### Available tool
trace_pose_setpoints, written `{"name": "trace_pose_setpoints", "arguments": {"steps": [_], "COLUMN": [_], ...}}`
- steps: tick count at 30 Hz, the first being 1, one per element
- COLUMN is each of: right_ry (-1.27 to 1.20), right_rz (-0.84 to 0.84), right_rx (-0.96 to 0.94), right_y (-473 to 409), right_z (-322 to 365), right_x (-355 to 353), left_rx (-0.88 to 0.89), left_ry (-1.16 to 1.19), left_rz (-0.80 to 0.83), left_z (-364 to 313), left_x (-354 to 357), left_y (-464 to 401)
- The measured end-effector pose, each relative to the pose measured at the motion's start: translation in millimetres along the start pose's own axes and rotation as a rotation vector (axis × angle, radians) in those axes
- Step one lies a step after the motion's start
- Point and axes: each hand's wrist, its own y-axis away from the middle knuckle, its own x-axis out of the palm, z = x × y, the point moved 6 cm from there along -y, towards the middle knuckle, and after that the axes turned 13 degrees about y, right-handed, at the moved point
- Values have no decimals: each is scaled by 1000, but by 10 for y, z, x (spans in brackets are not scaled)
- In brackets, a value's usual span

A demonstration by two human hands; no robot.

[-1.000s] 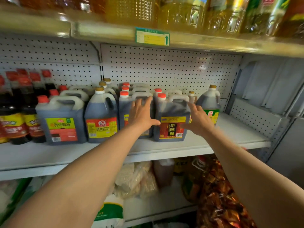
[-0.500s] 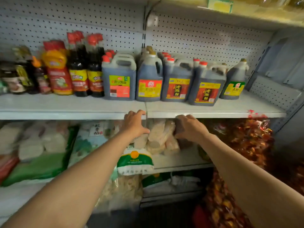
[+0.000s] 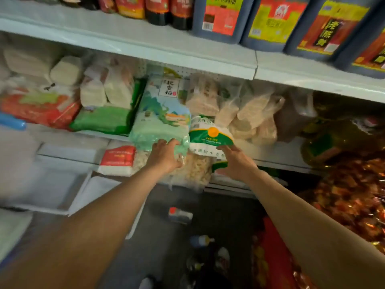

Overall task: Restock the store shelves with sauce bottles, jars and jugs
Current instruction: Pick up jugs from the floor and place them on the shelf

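Dark sauce jugs [image 3: 218, 19] and red-labelled sauce bottles [image 3: 158, 9] stand in a row on the upper shelf [image 3: 145, 46], only their lower halves in view. Down on the dark floor lie a few small bottles, one with a red cap [image 3: 180, 214] and one pale with a light cap [image 3: 201, 240]. My left hand [image 3: 164, 156] hangs with loosely curled fingers in front of the bottom edge of a green rice bag [image 3: 160, 115], holding nothing. My right hand [image 3: 235, 161] is relaxed just below a white and green bag [image 3: 210, 138], holding nothing.
The lower shelf is packed with bags of noodles [image 3: 250, 115] and rice. White trays [image 3: 62, 184] sit at lower left. Shiny red and gold packets [image 3: 350, 195] pile up at the right. More small bottles lie blurred on the floor near my feet [image 3: 208, 265].
My view dropped from the jug shelf to the lower shelf and floor. Both hands left the jugs and came down in front of the bagged goods.
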Motion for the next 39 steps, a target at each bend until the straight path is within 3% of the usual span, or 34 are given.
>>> {"name": "trace_pose_setpoints", "arguments": {"steps": [5, 14, 20, 25, 29, 39], "right_ry": [3, -134, -439, -654, -836, -1162], "right_rz": [148, 330, 405, 402, 333, 44], "right_rx": [-115, -132, 12, 122, 210, 199], "right_y": [-464, -1168, -1536, -1675, -1649, -1691], "right_z": [95, 46, 69, 208, 247, 334], "right_x": [877, 3027, 4535, 5646, 6339, 6867], "left_rx": [-149, -263, -391, -398, -331, -214], "left_ry": [37, 108, 203, 463, 498, 579], "left_rz": [37, 127, 137, 202, 285, 258], "left_z": [595, 2033, 3208, 3920, 4260, 4605], "left_x": [557, 2012, 3202, 4112, 4607, 4882], "left_y": [-141, -587, -843, -1121, -1345, -1536]}}
